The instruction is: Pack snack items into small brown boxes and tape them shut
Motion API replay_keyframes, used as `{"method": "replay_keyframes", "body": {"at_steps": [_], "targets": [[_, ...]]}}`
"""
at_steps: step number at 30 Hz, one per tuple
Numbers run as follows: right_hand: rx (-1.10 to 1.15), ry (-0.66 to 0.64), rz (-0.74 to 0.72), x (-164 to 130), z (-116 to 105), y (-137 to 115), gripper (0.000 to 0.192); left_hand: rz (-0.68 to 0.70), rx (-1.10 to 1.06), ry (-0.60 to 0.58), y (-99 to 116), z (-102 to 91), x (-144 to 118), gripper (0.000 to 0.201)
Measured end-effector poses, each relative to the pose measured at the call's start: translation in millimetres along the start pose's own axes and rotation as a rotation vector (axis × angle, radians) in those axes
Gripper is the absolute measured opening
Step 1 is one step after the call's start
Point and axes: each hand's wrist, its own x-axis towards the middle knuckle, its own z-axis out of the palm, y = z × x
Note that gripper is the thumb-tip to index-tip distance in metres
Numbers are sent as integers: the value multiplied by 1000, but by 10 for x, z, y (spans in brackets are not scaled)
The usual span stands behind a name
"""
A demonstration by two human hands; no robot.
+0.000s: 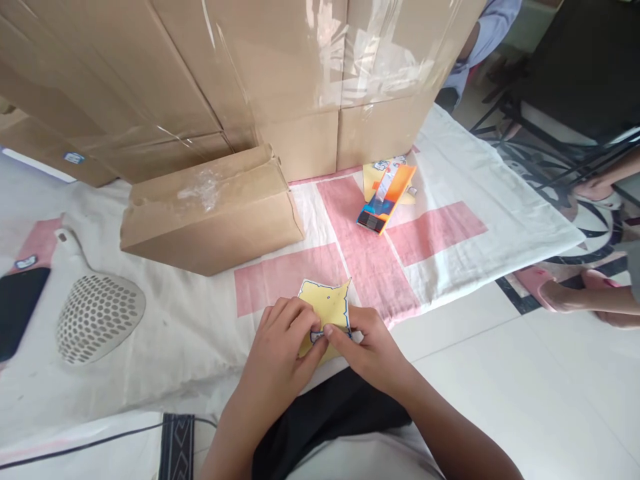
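My left hand (283,350) and my right hand (370,347) meet over a small yellow paper piece (327,303) with a blue printed edge, both pinching its near side on the white and pink cloth (450,233). The fingertips of the two hands touch at the paper's lower edge. Further back lies an orange and blue flat carton (385,200) on top of another yellow paper piece (370,177).
A small brown cardboard box (210,213) lies to the left, with big taped cardboard boxes (250,67) behind it. A perforated white scoop (97,310) and a black phone (17,307) sit at far left. Another person's feet (590,297) rest at right.
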Motion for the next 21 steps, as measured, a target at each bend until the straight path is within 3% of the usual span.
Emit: {"method": "replay_keyframes", "body": {"at_steps": [4,7,10,13,15,18,19,21], "targets": [[18,-6,106,-14,-8,15,24,32,-33,-39,-7,-41,38,14],[46,21,172,18,-29,28,34,73,-44,-2,-4,-60,51,12],[-32,136,214,175,-166,41,41,105,-84,131,-10,-93,36,13],[-350,224,201,472,-427,44,35,4,-111,302,-48,-203,20,14],[-596,324,139,666,-583,26,24,-106,-78,402,-94,-320,24,13],[-760,507,-134,775,-638,-62,38,-187,-3,468,-153,-465,51,17],[-733,463,-262,754,-602,-104,39,-196,15,463,-159,-482,65,17],[-578,197,-489,669,-483,-189,28,-194,30,408,-142,-465,101,16]]}}
